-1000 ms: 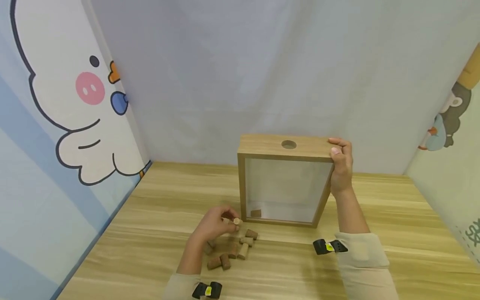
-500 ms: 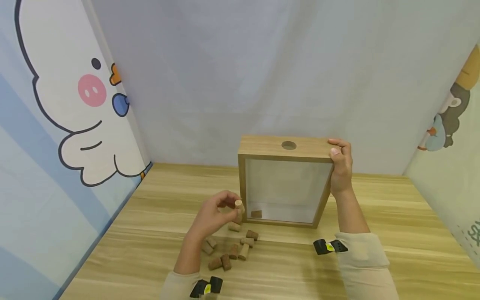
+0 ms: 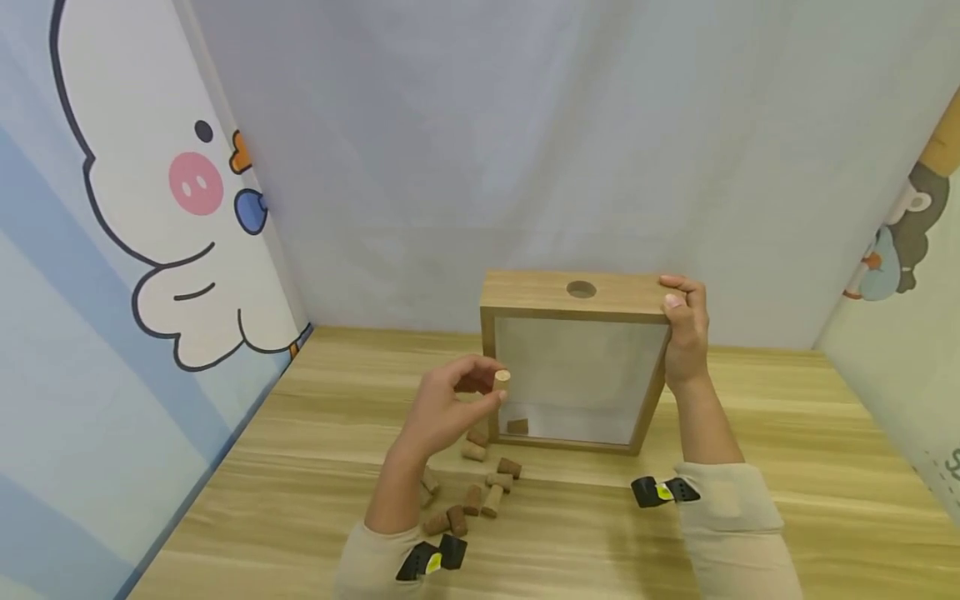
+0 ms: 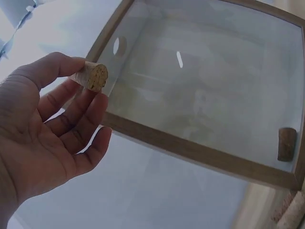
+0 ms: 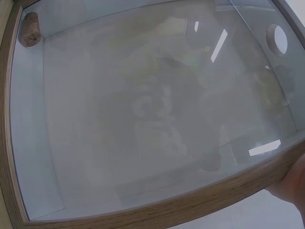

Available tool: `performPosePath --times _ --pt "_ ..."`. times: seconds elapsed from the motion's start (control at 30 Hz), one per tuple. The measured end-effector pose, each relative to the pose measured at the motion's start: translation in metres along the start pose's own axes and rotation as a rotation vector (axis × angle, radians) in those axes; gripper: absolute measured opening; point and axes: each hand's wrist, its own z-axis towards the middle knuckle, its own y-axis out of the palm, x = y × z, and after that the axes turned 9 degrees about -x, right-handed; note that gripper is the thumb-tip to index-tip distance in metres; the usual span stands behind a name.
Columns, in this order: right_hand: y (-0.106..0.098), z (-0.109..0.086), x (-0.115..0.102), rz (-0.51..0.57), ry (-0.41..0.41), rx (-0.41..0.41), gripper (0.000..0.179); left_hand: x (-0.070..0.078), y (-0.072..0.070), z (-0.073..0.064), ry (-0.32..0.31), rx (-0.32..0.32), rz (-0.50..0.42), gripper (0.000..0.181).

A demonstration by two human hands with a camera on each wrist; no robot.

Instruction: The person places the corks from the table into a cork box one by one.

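Observation:
My left hand (image 3: 447, 408) pinches a wine cork (image 4: 93, 77) between thumb and fingertips, raised in front of the left side of a wooden shadow box (image 3: 540, 293). The box stands upright on the table with a clear front pane and a round hole (image 3: 581, 289) in its top. One brown cork (image 3: 517, 426) lies inside at the lower left corner; the right wrist view also shows that inner cork (image 5: 30, 29). At the top right corner of the box, my right hand (image 3: 686, 333) grips the frame, thumb in front and fingers over the top.
Several loose corks (image 3: 472, 499) lie on the wood-grain table (image 3: 570, 525) before the box's left corner, partly behind my left forearm. A pale curtain (image 3: 420, 150) hangs close behind the box. Cartoon-printed panels (image 3: 150, 217) flank both sides.
My left hand has lifted a cork from beside the pile, moving up and slightly right along the box's left side. The right hand keeps its grip on the box.

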Motion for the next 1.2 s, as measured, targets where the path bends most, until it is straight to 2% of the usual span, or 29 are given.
performPosePath --times 0.23,0.4,0.63,0.9,1.2 --pt "0.003 0.001 -0.001 -0.020 -0.006 0.017 0.025 0.005 -0.001 0.011 -0.024 0.011 -0.104 0.019" --pt "0.001 0.000 0.000 -0.013 -0.011 0.014 0.026 0.016 -0.001 0.025 -0.009 -0.001 -0.092 0.017" --pt "0.002 0.001 0.001 -0.005 -0.007 0.017 0.025 -0.014 0.004 0.043 0.010 -0.002 -0.053 0.016" --pt "0.003 0.001 -0.002 -0.004 0.002 0.020 0.026 -0.003 -0.007 0.062 0.019 0.006 -0.064 0.022" --pt "0.003 0.001 -0.001 -0.007 -0.007 0.022 0.025 0.010 -0.015 0.082 -0.049 0.014 -0.081 0.024"
